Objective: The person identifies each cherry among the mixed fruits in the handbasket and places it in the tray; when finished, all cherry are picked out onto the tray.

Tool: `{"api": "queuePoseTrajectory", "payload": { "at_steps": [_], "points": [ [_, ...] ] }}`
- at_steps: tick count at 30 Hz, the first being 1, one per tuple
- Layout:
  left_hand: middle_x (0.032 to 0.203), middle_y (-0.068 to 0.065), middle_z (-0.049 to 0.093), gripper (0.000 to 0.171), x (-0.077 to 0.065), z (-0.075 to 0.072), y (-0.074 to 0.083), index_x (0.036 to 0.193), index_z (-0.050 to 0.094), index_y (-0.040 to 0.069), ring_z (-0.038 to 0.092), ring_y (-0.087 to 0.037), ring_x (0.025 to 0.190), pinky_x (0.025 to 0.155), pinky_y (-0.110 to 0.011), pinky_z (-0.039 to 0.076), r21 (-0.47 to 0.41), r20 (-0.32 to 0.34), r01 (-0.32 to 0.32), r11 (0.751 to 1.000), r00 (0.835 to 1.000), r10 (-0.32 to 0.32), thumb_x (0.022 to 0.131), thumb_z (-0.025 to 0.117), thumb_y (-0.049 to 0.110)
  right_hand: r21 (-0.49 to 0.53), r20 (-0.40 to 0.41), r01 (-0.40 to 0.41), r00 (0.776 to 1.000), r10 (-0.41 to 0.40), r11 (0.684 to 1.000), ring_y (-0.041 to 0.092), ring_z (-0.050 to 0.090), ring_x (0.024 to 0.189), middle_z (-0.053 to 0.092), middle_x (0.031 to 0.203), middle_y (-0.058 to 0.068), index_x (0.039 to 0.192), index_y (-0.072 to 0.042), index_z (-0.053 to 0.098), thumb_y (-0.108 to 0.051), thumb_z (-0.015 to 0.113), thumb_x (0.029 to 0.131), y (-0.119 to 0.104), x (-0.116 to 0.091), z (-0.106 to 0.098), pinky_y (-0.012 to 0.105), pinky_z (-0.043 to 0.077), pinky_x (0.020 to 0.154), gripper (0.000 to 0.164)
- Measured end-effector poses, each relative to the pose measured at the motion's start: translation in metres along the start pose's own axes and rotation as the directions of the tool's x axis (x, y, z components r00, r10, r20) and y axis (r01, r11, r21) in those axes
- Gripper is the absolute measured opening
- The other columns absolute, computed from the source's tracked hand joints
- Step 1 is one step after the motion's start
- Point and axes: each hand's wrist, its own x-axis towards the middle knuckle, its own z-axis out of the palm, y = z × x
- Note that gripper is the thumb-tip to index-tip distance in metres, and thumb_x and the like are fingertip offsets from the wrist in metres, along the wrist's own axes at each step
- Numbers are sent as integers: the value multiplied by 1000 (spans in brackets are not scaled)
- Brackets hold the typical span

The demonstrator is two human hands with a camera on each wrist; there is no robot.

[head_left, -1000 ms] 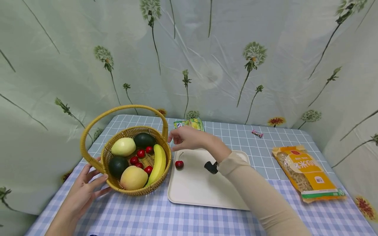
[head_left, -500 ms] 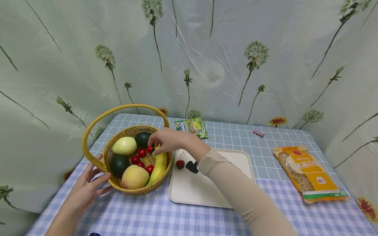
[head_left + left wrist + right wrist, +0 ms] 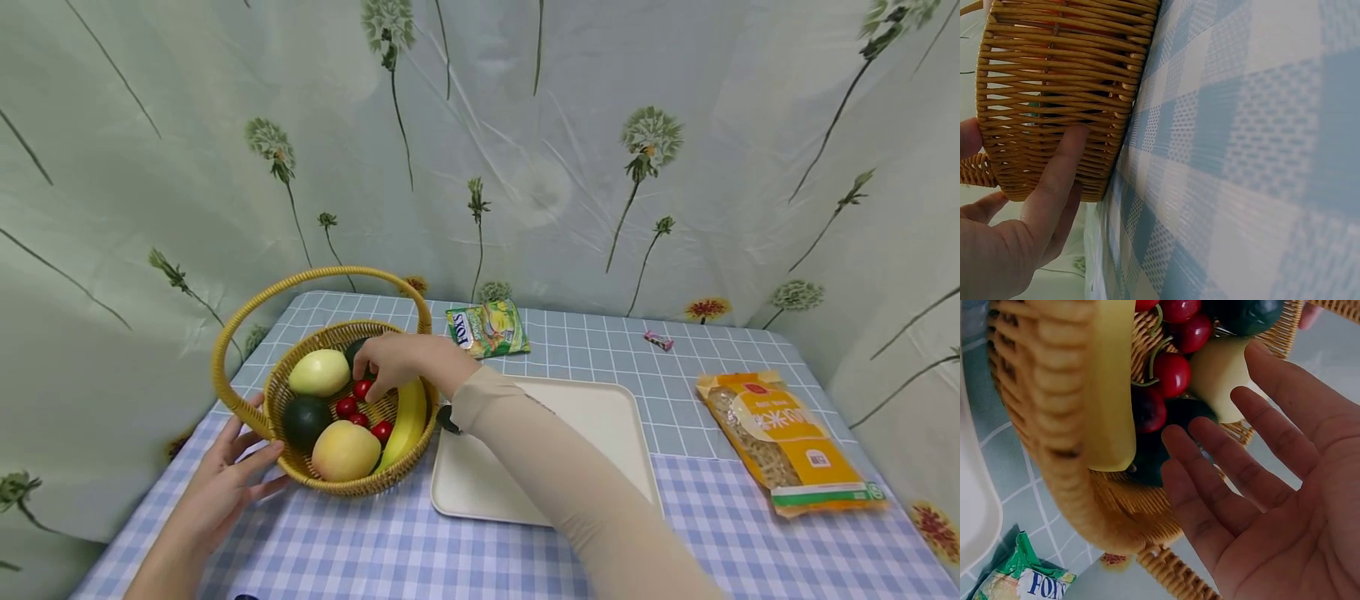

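Note:
A woven basket [image 3: 352,488] with a tall hoop handle stands at the left of the table. Inside lie several red cherries [image 3: 347,407], a banana [image 3: 405,423], a peach [image 3: 347,451], a pale green fruit [image 3: 319,372] and two dark green fruits [image 3: 306,423]. My left hand [image 3: 225,485] touches the basket's outer left side, fingers extended along the weave in the left wrist view. Over the basket's right rim reaches my right hand [image 3: 408,358], nothing in its grasp. Its relaxed, spread fingers [image 3: 1210,506] hover above the cherries in the right wrist view.
A cream tray [image 3: 592,442] lies right of the basket, partly under my right forearm. Behind it is a green Fox's packet [image 3: 491,328]. An orange noodle bag [image 3: 787,442] and a small pink wrapped candy [image 3: 658,340] lie farther right.
My right hand has moved left from above the tray to over the cherries in the basket. The arm now hides the single cherry on the tray. My left hand stays at the basket.

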Motion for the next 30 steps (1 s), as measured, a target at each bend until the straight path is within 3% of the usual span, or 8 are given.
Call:
{"api": "queuePoseTrajectory", "payload": {
  "at_steps": [6, 16, 30],
  "points": [
    [149, -11, 33, 90, 0, 1, 0, 173, 4, 40, 64, 1, 108, 88, -42, 65, -3, -3, 0, 1000, 1000, 0, 109, 62, 11, -10, 18, -62, 998, 62, 998, 11, 57, 114, 67, 130, -5, 136, -21, 71, -34, 78, 101, -1, 5, 0, 27, 50, 98, 38],
    [152, -13, 31, 90, 0, 1, 1, 173, 5, 41, 67, -1, 106, 88, -45, 66, -4, -9, 2, 1000, 1000, -3, 110, 62, 12, -1, 38, -101, 994, 101, 995, 10, 58, 121, 68, 137, -4, 134, -19, 73, -31, 80, 99, -4, 12, -2, 26, 51, 99, 37],
    [154, -14, 29, 90, 0, 0, 0, 173, 5, 40, 62, 2, 109, 88, -43, 65, -3, -4, -4, 1000, 1000, 4, 110, 61, 11, -34, 137, -188, 972, 191, 982, 8, 58, 101, 67, 111, -11, 116, -23, 73, -26, 85, 94, -20, 20, -2, 22, 52, 84, 25]
  ]
}}
